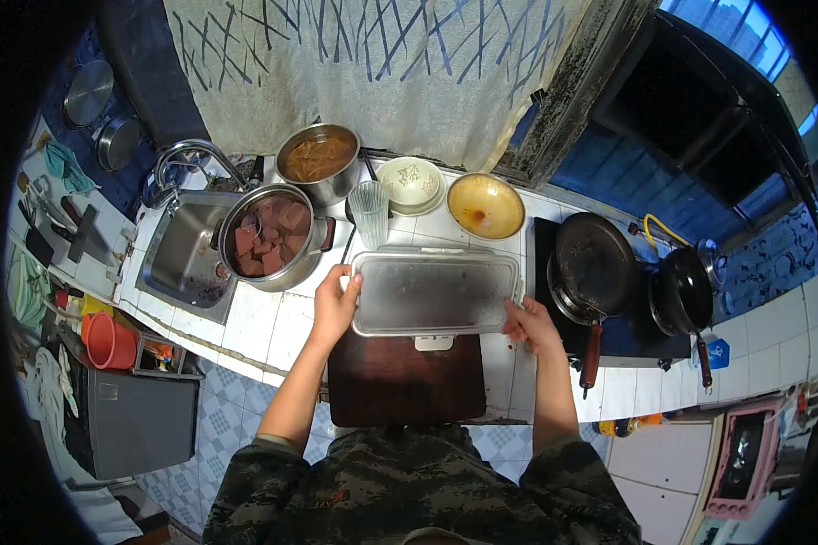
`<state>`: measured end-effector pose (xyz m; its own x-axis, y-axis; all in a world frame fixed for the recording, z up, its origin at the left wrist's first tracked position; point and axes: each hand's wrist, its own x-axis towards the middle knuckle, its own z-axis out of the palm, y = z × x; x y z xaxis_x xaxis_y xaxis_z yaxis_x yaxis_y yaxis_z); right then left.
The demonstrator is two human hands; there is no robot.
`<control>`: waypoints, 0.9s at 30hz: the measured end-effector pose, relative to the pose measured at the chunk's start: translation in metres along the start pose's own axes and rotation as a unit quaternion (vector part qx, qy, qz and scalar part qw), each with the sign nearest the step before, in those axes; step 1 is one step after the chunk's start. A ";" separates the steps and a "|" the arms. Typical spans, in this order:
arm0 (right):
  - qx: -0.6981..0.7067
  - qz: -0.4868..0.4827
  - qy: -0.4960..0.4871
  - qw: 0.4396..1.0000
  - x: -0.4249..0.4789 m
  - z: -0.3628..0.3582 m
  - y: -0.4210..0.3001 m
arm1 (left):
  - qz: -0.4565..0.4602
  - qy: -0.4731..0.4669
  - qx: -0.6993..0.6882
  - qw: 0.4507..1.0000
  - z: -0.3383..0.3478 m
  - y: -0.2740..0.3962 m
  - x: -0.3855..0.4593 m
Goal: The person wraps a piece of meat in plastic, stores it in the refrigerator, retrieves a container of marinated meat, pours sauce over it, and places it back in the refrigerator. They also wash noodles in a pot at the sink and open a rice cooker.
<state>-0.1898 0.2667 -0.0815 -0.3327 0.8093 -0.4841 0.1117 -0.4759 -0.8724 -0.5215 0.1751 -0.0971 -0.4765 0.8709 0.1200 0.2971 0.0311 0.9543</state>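
A rectangular plastic container [436, 293] with a translucent lid spans the space between my two hands. My left hand [336, 304] grips its left end, the thumb lying on the lid's edge. At the other end my right hand [533, 325] holds the right side near the lower corner. White clip flaps show on its sides, one of them hanging outward at the near edge. What it holds cannot be made out through the cloudy lid. Beneath its near edge lies a dark wooden cutting board [407, 381] on the white tiled counter [245, 334].
Left stands a pot of reddish-brown blocks [273, 238] beside the steel sink [191, 252]. Behind are a pot of brownish strips in liquid [318, 160], a ribbed glass [369, 214], stacked bowls [410, 182] and a yellow bowl [485, 206]. Pans [595, 262] occupy the stove [627, 340] at right.
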 end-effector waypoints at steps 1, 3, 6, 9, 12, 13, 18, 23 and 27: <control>-0.108 0.002 0.018 0.994 0.012 -0.007 -0.004 | -0.029 -0.016 -0.020 0.999 0.003 -0.006 0.010; -0.152 0.050 0.031 0.987 0.029 -0.012 -0.013 | -0.045 -0.023 0.082 0.995 0.007 -0.036 0.033; -0.253 0.035 0.150 0.955 0.064 -0.020 -0.003 | -0.112 -0.048 0.088 0.989 0.022 -0.081 0.062; -0.160 0.029 0.115 0.980 0.102 -0.029 0.013 | -0.196 -0.085 0.032 0.976 0.042 -0.097 0.083; -0.206 0.014 0.166 0.964 0.131 -0.032 0.027 | -0.237 -0.058 0.048 0.969 0.064 -0.096 0.095; -0.213 0.002 0.180 0.960 0.143 -0.033 0.038 | -0.265 -0.046 0.048 0.962 0.065 -0.091 0.096; -0.152 -0.070 0.266 0.949 0.168 -0.033 0.083 | -0.242 -0.011 0.118 0.963 0.074 -0.112 0.093; -0.167 -0.040 0.270 0.947 0.152 -0.024 0.083 | -0.259 -0.001 0.100 0.961 0.070 -0.113 0.081; -0.073 -0.043 0.263 0.961 0.129 -0.008 0.061 | -0.228 0.007 0.133 0.964 0.068 -0.120 0.081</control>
<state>-0.2183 0.3445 -0.1981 0.1692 0.9235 -0.3442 0.2471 -0.3778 -0.8923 -0.5397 0.2750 -0.2202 -0.6180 0.7304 -0.2908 0.2550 0.5362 0.8047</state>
